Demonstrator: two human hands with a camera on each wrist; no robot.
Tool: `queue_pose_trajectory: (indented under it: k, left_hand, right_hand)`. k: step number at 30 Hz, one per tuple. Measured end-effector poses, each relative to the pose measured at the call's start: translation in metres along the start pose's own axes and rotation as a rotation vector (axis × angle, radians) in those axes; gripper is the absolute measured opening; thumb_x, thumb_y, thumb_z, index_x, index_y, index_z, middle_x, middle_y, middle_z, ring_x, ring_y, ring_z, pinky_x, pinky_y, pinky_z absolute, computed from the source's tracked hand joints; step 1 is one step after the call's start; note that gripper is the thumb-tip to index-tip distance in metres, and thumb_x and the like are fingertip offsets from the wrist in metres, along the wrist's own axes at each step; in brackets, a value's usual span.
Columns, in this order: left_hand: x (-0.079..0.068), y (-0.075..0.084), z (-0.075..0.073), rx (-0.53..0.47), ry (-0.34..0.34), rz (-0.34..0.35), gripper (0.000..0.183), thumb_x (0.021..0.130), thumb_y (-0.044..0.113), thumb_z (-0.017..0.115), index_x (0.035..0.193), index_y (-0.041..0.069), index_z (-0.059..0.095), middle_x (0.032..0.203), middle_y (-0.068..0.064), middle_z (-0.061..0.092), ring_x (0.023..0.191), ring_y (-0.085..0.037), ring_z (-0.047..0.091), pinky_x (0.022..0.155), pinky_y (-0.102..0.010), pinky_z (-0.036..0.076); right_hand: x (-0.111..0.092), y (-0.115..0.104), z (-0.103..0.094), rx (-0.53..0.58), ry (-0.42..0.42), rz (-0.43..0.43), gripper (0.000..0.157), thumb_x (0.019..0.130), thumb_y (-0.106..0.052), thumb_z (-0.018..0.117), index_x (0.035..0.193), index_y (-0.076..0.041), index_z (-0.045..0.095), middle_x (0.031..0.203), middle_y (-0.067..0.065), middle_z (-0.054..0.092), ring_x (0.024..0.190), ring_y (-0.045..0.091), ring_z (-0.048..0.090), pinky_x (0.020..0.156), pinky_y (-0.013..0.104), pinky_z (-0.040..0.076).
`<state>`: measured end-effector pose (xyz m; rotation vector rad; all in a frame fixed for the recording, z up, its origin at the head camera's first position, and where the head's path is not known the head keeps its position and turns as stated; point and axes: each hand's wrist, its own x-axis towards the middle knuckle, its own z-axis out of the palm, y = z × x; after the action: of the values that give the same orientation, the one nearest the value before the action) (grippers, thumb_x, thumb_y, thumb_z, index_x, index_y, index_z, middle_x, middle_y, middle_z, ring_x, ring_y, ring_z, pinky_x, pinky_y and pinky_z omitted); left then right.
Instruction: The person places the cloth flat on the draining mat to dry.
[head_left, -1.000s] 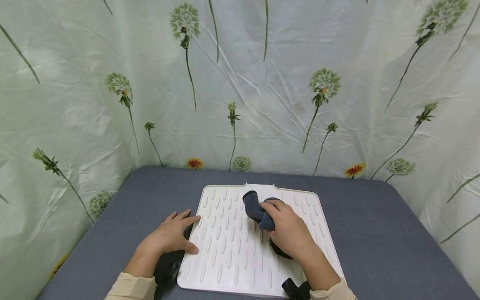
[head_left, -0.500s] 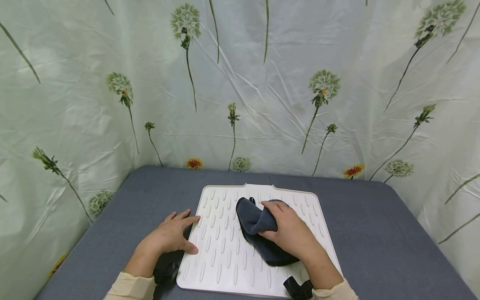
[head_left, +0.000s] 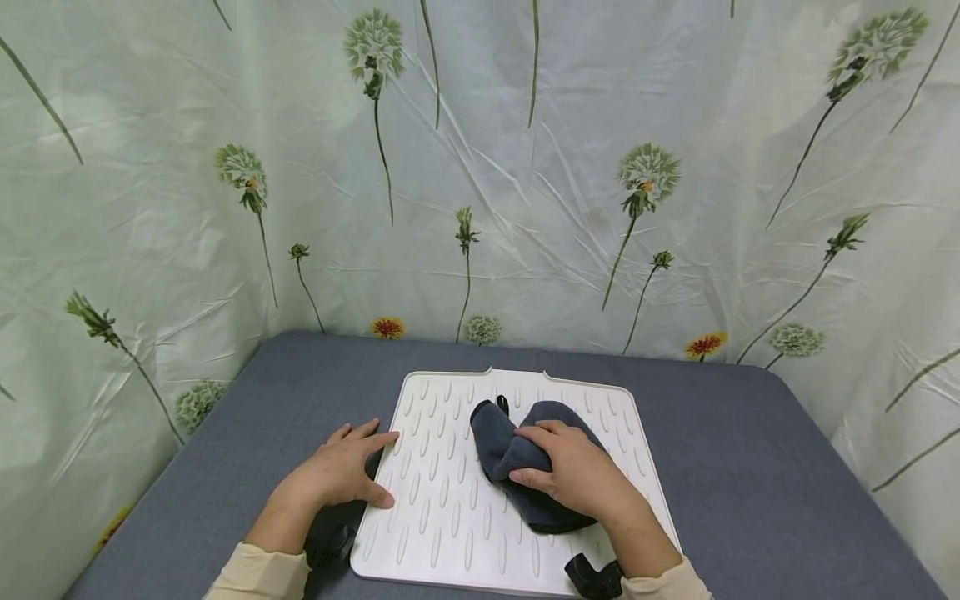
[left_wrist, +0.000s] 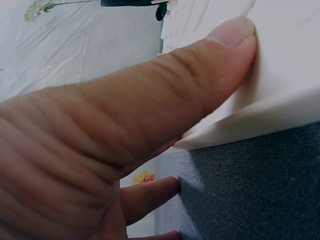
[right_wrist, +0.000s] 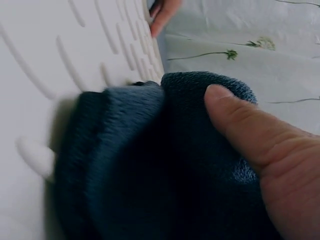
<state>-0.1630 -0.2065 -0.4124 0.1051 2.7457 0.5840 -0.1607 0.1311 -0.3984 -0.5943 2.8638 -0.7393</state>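
A white ridged mat or board (head_left: 442,533) lies flat in front of me, with raised oval bumps across it. My left hand (head_left: 333,471) rests at its left edge; the thumb lies on the rim (left_wrist: 280,107) and other fingertips touch the grey table cover. Bunched on the right half of the board is a dark blue fuzzy cloth (head_left: 495,442) with a black edge and a small loop. My right hand (head_left: 577,471) grips it from above. In the right wrist view the thumb presses on a fold of the cloth (right_wrist: 127,115).
Grey-blue fabric covers the table (head_left: 750,467). Behind it hangs a pale curtain (head_left: 525,208) printed with dandelions. A black wrist device (head_left: 596,577) sits by the right wrist, and another (head_left: 330,546) by the left.
The cloth has moved a little toward me and spread out wider on the board under my right hand, which has come down with it. My left hand stays in place.
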Motion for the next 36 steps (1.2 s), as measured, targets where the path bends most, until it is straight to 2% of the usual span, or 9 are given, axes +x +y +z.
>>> queue_pose_trajectory:
  k: [4, 9, 17, 23, 30, 36]
  left_hand:
    - [-0.001, -0.001, 0.001, 0.001, 0.002, -0.001, 0.101, 0.062, 0.037, 0.097, 0.150, 0.021, 0.052, 0.165, -0.021, 0.032, 0.149, -0.060, 0.018, 0.107, -0.082, 0.026]
    - [-0.001, 0.000, -0.001, -0.002, 0.000, 0.001, 0.101, 0.062, 0.038, 0.097, 0.151, 0.022, 0.052, 0.165, -0.021, 0.032, 0.149, -0.060, 0.018, 0.106, -0.082, 0.026]
    - [-0.001, 0.000, -0.001, 0.001, -0.007, 0.009, 0.100, 0.063, 0.038, 0.096, 0.151, 0.021, 0.051, 0.165, -0.022, 0.031, 0.149, -0.061, 0.018, 0.106, -0.082, 0.027]
    - [-0.001, 0.001, 0.000, 0.004, 0.002, 0.009, 0.101, 0.062, 0.038, 0.097, 0.151, 0.021, 0.052, 0.165, -0.022, 0.031, 0.149, -0.061, 0.019, 0.106, -0.081, 0.027]
    - [-0.001, 0.003, -0.001, 0.007, 0.006, 0.010, 0.101, 0.062, 0.038, 0.097, 0.150, 0.021, 0.052, 0.164, -0.022, 0.032, 0.148, -0.061, 0.019, 0.106, -0.081, 0.028]
    - [-0.003, 0.003, -0.001, -0.022, -0.021, -0.008, 0.099, 0.064, 0.035, 0.096, 0.151, 0.019, 0.052, 0.165, -0.022, 0.031, 0.150, -0.059, 0.017, 0.107, -0.080, 0.027]
  right_hand:
    - [0.000, -0.001, 0.008, -0.037, -0.049, 0.023, 0.060, 0.090, -0.047, 0.075, 0.143, -0.025, 0.059, 0.151, 0.015, 0.050, 0.141, 0.044, 0.045, 0.108, 0.066, 0.042]
    - [-0.001, -0.001, 0.013, -0.074, -0.051, 0.016, 0.062, 0.090, -0.050, 0.074, 0.145, -0.025, 0.057, 0.153, 0.016, 0.049, 0.143, 0.045, 0.041, 0.107, 0.067, 0.042]
    - [-0.002, 0.000, 0.012, -0.044, -0.062, 0.012, 0.067, 0.089, -0.051, 0.075, 0.147, -0.024, 0.055, 0.155, 0.016, 0.047, 0.145, 0.044, 0.039, 0.111, 0.065, 0.039]
    - [-0.002, 0.003, 0.004, 0.037, -0.084, 0.032, 0.075, 0.086, -0.055, 0.077, 0.149, -0.022, 0.053, 0.155, 0.015, 0.046, 0.146, 0.043, 0.037, 0.112, 0.066, 0.038]
    - [-0.002, 0.014, -0.009, 0.072, -0.034, -0.014, 0.070, 0.090, -0.052, 0.074, 0.145, -0.013, 0.056, 0.146, 0.016, 0.055, 0.139, 0.042, 0.048, 0.112, 0.061, 0.039]
    - [-0.003, 0.030, -0.022, 0.077, -0.006, 0.044, 0.066, 0.096, -0.051, 0.066, 0.145, -0.008, 0.055, 0.146, 0.019, 0.057, 0.139, 0.042, 0.051, 0.113, 0.059, 0.040]
